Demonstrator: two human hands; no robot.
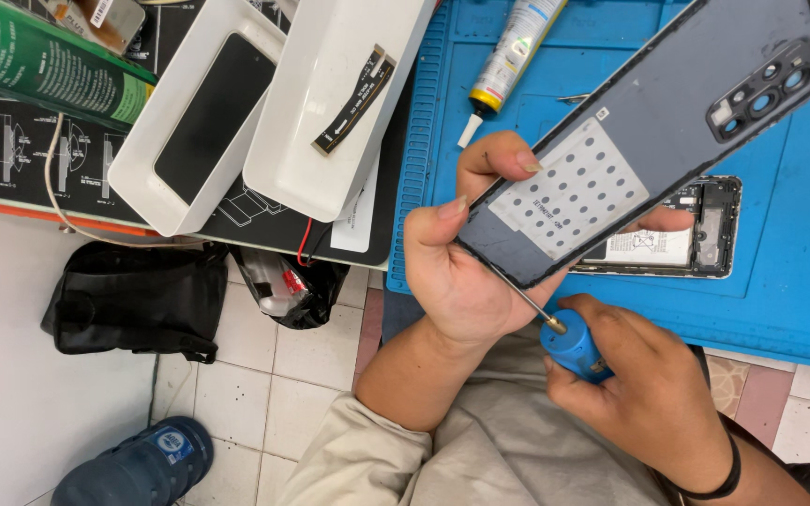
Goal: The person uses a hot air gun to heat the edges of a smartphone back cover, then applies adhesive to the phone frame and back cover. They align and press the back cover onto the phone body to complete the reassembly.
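Note:
My left hand (461, 253) grips the lower end of a dark grey phone back cover (667, 122), inner side up, with a white dotted pad and a camera cutout at its far end. My right hand (649, 384) holds a blue-handled screwdriver (569, 345); its thin metal shaft points up under the cover's lower edge. Beneath the cover, an opened phone body (705, 244) with a white battery label lies on the blue work mat (799, 300).
A glue tube (513, 52) lies on the mat's far edge. Two white trays sit at the left, one with a dark phone screen (213, 117), one with a flex cable (353, 98). Below on the tiled floor are a black bag (133, 295) and a blue shoe (138, 464).

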